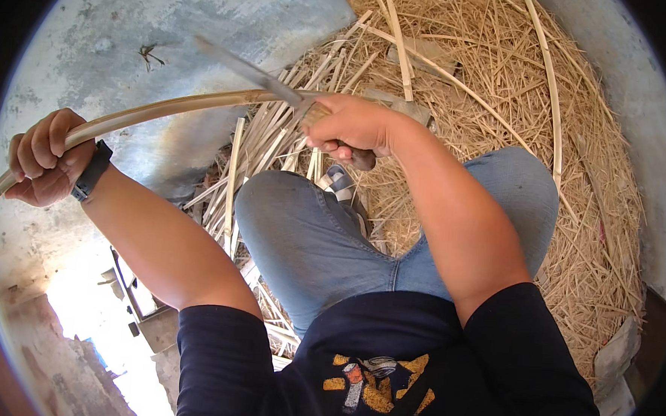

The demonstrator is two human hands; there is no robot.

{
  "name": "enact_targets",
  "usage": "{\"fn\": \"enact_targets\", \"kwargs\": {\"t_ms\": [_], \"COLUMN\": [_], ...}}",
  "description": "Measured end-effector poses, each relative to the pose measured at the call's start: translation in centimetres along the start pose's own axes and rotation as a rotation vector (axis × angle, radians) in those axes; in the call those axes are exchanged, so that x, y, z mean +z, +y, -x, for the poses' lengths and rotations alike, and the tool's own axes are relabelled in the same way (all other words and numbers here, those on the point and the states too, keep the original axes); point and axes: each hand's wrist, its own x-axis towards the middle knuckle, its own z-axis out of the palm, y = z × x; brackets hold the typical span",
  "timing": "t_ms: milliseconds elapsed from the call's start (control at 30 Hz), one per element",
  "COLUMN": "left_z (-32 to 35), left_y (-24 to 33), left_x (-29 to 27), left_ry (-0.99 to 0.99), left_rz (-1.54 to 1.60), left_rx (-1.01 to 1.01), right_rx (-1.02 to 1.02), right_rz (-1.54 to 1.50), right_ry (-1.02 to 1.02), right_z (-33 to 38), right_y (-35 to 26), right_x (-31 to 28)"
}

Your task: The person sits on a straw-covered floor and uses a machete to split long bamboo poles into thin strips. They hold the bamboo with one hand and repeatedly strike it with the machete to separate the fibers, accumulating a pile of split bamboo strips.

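Observation:
A long pale bamboo strip (173, 105) arches from the far left edge to the middle of the view, bending at the rim. My left hand (49, 155) is closed around its left part, a dark band on the wrist. In my right hand (352, 130) is a knife (246, 69), gripped by a wooden handle whose rounded end shows below my fingers. The blade points up and left, slightly blurred, and crosses the strip just left of my right hand. Behind that hand the strip's far end is partly hidden. Whether the edge bites into it I cannot tell.
Thin shavings (491, 73) cover the floor ahead and to the right. Split bamboo strips (257, 155) lie heaped left of my bent knees (287, 213); longer ones (554, 91) lie across the shavings. A bluish-grey wall (230, 14) stands at the left. A stone (618, 351) sits at lower right.

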Motion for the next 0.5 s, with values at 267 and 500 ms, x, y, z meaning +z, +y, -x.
{"fn": "enact_targets", "kwargs": {"t_ms": [267,500], "left_z": [-0.4,-0.4], "left_y": [-0.8,-0.5], "left_x": [1.1,0.7], "left_ry": [0.01,0.034], "left_rz": [-0.013,-0.04], "left_rx": [0.015,0.033], "right_rx": [-0.014,-0.006], "right_rz": [-0.13,-0.107], "right_ry": [-0.035,-0.011], "right_z": [0.3,-0.5], "right_y": [0.0,0.1], "right_x": [0.6,0.2]}}
